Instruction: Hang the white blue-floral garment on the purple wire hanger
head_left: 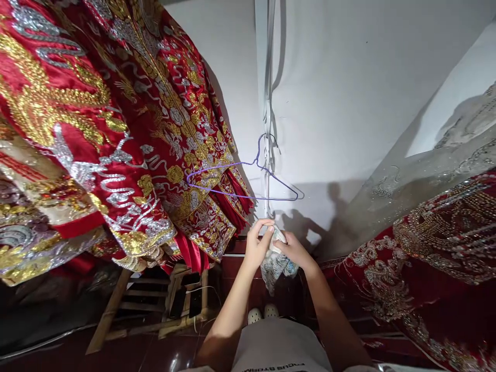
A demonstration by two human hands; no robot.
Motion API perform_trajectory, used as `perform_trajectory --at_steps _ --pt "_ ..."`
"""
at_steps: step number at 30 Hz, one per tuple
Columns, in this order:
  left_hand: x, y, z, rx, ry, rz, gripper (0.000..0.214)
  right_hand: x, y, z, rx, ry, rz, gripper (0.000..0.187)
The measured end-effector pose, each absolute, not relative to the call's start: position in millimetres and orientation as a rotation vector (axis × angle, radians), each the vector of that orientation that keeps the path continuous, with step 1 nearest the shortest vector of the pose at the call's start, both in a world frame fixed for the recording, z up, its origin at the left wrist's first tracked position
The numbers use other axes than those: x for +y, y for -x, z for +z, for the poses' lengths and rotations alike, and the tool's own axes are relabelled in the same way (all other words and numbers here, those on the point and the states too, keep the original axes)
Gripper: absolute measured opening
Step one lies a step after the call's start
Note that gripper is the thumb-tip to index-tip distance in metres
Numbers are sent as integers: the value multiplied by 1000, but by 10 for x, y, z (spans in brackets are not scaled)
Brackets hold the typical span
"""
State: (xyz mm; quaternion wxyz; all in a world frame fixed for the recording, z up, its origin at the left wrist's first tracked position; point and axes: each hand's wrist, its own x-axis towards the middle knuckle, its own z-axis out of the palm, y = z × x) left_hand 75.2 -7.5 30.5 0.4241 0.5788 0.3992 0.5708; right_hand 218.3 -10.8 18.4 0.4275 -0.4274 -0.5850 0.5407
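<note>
Both my hands meet in front of me near the white wall. My left hand [258, 244] is closed, its fingers pinching the top of a small pale patterned cloth [276, 263]. My right hand [295, 251] grips the same cloth from the right side. The bunched cloth hangs down a little between the hands. Just above them a purple wire hanger [248, 178] hangs on a white vertical pipe [266, 103].
Red garments with gold and silver embroidery [116, 129] hang at the left. A dark red beaded garment [434, 268] and a sheer embroidered veil [418, 181] lie at the right. A wooden stool frame [163, 305] stands on the dark red floor below.
</note>
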Motion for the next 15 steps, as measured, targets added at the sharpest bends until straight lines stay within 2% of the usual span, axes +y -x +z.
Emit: perform_trajectory --at_steps 3,7,9,10,12,15 --pt "-145 -690 169 907 -1568 1277 47 -108 -2321 310 -1565 1080 1325 1" --pt "-319 -467 -89 935 -1632 830 59 30 -2473 593 -1495 1125 1113 14" --pt "-394 -359 -127 1085 -1734 745 57 163 -2475 731 -1382 1064 888 9" --pt "-415 -318 -113 1167 -1793 741 54 240 -2454 782 -1367 1021 806 15" --pt "-414 -256 -36 1292 -1904 734 48 403 -2386 831 -1424 1001 754 25" --pt "-338 -160 92 1392 -2006 708 44 617 -2313 777 -1528 1207 766 20"
